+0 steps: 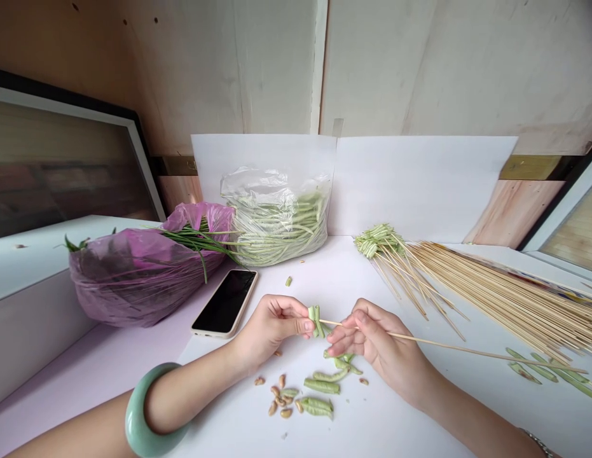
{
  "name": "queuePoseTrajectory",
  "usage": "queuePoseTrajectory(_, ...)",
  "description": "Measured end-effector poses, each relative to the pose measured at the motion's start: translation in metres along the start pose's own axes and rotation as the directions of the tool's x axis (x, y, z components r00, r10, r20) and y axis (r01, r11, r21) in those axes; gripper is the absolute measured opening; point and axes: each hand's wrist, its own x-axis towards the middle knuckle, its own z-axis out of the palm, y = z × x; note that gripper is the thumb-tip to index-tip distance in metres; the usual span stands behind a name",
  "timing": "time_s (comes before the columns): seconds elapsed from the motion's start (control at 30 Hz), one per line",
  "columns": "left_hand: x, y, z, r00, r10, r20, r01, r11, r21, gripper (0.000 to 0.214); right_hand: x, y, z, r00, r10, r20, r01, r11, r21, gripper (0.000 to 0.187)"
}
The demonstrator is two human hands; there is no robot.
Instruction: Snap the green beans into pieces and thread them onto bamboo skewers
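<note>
My left hand (275, 323) pinches a small bunch of green bean pieces (316, 322) between thumb and fingers, above the middle of the white table. A long bamboo skewer (448, 344) meets the bunch at its tip and runs off to the right. My right hand (382, 342) has its thumb and fingers around the skewer, close to the beans. Below my hands lie loose bean pieces (321, 385) and several brown bean seeds (286, 413).
Behind my left arm are a phone (225, 303), a purple bag of greens (133, 280) and a clear bag of long beans (281, 222). At right lie finished bean skewers (379, 239), a pile of bare skewers (496, 289) and several bean pods (538, 369).
</note>
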Motion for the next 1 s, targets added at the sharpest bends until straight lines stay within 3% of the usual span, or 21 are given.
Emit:
queuePoseTrajectory(0.33, -0.002, -0.002, 0.002, 1.0, -0.013, 0.015, 0.014, 0.999, -0.051, 0.014, 0.0, 0.001, 0.004, 1.0, 0.0, -0.016, 0.0, 1.0, 0.007, 0.028)
queuePoseTrajectory(0.43, -0.002, -0.001, 0.002, 1.0, 0.002, 0.02, 0.0, 0.998, -0.069, 0.012, 0.002, -0.007, 0.002, 0.998, -0.004, -0.059, 0.001, 0.998, -0.061, 0.031)
queuePoseTrajectory(0.57, 0.003, 0.003, -0.003, 0.987, 0.073, -0.145, -0.1, 0.977, -0.189, 0.008, 0.007, -0.025, -0.02, 0.967, -0.124, -0.222, 0.087, 0.982, -0.17, 0.035)
queuePoseTrajectory(0.67, 0.01, 0.005, -0.01, 0.945, 0.076, -0.317, -0.168, 0.947, -0.275, 0.009, 0.009, -0.041, -0.044, 0.895, -0.258, -0.365, 0.163, 0.949, -0.272, 0.029)
queuePoseTrajectory(0.73, 0.013, 0.006, -0.014, 0.915, 0.07, -0.398, -0.195, 0.939, -0.285, 0.007, 0.009, -0.049, -0.055, 0.882, -0.283, -0.377, 0.134, 0.917, -0.376, 0.026)
queuePoseTrajectory(0.8, 0.016, 0.006, -0.017, 0.887, 0.076, -0.456, -0.219, 0.937, -0.271, 0.006, 0.008, -0.053, -0.061, 0.91, -0.241, -0.337, 0.056, 0.878, -0.476, 0.024)
queuePoseTrajectory(0.9, 0.017, 0.006, -0.02, 0.856, 0.107, -0.506, -0.266, 0.93, -0.254, 0.009, 0.007, -0.05, -0.06, 0.969, -0.067, -0.239, -0.092, 0.799, -0.594, 0.016)
queuePoseTrajectory(1.0, 0.016, 0.005, -0.02, 0.838, 0.16, -0.521, -0.314, 0.923, -0.222, 0.015, 0.004, -0.04, -0.054, 0.979, 0.129, -0.16, -0.204, 0.721, -0.662, 0.014)
